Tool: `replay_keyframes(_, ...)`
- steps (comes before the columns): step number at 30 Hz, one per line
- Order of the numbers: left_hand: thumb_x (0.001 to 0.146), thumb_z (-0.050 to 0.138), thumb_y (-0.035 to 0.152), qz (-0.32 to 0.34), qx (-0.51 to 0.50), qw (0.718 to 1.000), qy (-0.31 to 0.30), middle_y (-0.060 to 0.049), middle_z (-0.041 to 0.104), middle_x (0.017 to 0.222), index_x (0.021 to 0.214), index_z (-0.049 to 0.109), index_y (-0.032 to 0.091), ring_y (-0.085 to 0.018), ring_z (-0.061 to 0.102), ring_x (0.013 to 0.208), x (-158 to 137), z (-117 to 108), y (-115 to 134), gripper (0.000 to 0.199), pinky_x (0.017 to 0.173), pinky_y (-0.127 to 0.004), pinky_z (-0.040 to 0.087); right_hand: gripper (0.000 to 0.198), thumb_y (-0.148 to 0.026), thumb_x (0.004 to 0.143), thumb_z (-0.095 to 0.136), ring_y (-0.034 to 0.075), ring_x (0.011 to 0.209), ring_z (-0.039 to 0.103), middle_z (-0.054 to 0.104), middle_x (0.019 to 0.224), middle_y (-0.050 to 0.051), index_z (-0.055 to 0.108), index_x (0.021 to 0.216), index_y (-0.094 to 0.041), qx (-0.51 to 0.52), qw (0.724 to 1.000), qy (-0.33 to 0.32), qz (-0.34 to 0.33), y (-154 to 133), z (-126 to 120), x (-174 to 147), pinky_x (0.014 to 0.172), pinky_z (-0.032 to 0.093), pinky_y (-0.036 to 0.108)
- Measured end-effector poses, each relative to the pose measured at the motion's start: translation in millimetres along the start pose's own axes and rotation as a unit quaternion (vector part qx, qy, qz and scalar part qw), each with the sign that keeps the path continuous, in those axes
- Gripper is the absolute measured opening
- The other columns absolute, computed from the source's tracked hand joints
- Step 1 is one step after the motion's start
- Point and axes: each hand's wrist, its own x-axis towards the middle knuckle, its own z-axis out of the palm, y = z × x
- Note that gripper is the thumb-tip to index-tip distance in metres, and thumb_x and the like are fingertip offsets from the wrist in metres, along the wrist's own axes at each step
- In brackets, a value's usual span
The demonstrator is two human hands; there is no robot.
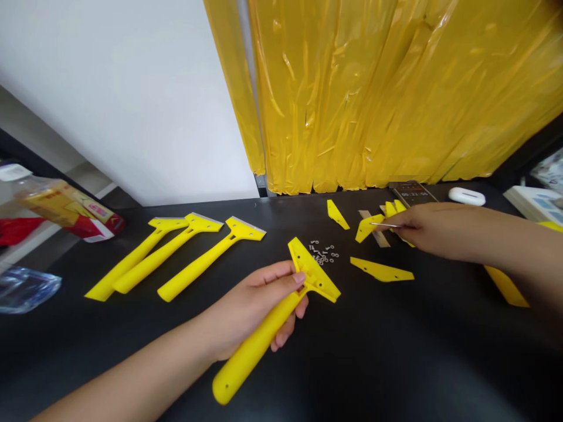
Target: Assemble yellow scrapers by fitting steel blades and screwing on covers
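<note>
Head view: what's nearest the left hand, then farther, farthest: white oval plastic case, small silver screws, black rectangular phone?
From the left hand:
1. Small silver screws, ahead, slightly right
2. Black rectangular phone, back right
3. White oval plastic case, farther right

On the black table [360,357], three yellow scrapers [202,263] are laid toward the left edge. Small screws and washers [320,254] are scattered mid-table; to their right, loose yellow plates [382,270] are spread. Along the far edge, a phone [416,197] has been placed — and, toward the far right corner, a white case [467,197].
</note>
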Motion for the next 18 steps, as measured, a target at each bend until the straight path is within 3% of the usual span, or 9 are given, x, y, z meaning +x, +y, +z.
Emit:
replay_keyframes(3, 0.108, 0.064, 0.046, 0.001, -0.001, 1.0, 0.003, 0.001, 0.065, 0.082, 0.1, 0.062, 0.021, -0.006, 0.056, 0.045, 0.0, 0.1, -0.5, 0.027, 0.042, -0.016, 0.046, 0.046, -0.034, 0.095, 0.061, 0.04, 0.106, 0.08, 0.084, 0.127, 0.003, 0.081, 0.134, -0.049, -0.028, 0.999, -0.016, 0.009, -2.5, 3.6, 2.1, 0.093, 0.059, 0.056)
replay_keyframes(7, 0.107, 0.066, 0.046, 0.002, -0.002, 1.0, 0.002, 0.0, 0.065, 0.082, 0.101, 0.063, 0.02, -0.006, 0.055, 0.045, 0.1, 0.1, -0.8, 0.026, 0.042, -0.016, 0.045, 0.052, -0.04, 0.097, 0.057, 0.041, 0.12, 0.076, 0.079, 0.141, 0.005, 0.075, 0.146, -0.043, -0.046, 0.998, 0.022, 0.043, -9.9, 11.4, 11.2, 0.101, 0.057, 0.057)
replay_keyframes(13, 0.108, 0.064, 0.045, 0.002, 0.007, 1.0, -0.002, 0.001, 0.065, 0.083, 0.101, 0.063, 0.02, -0.006, 0.056, 0.045, -0.4, 0.5, 0.1, 0.026, 0.043, -0.015, 0.046, 0.065, -0.074, 0.097, 0.054, 0.04, 0.106, 0.078, 0.084, 0.117, 0.012, 0.077, 0.142, -0.032, -0.039, 0.995, 0.054, 0.072, -14.8, 17.5, 22.7, 0.091, 0.06, 0.055)
replay_keyframes(18, 0.109, 0.063, 0.045, 0.002, 0.009, 1.0, -0.004, 0.0, 0.066, 0.083, 0.1, 0.063, 0.02, -0.006, 0.057, 0.046, -1.2, 0.9, 0.3, 0.026, 0.044, -0.015, 0.046, 0.057, -0.057, 0.097, 0.058, 0.038, 0.097, 0.077, 0.084, 0.112, 0.011, 0.073, 0.148, -0.035, -0.035, 0.995, 0.065, 0.066, -7.4, 15.3, 23.3, 0.083, 0.057, 0.051)
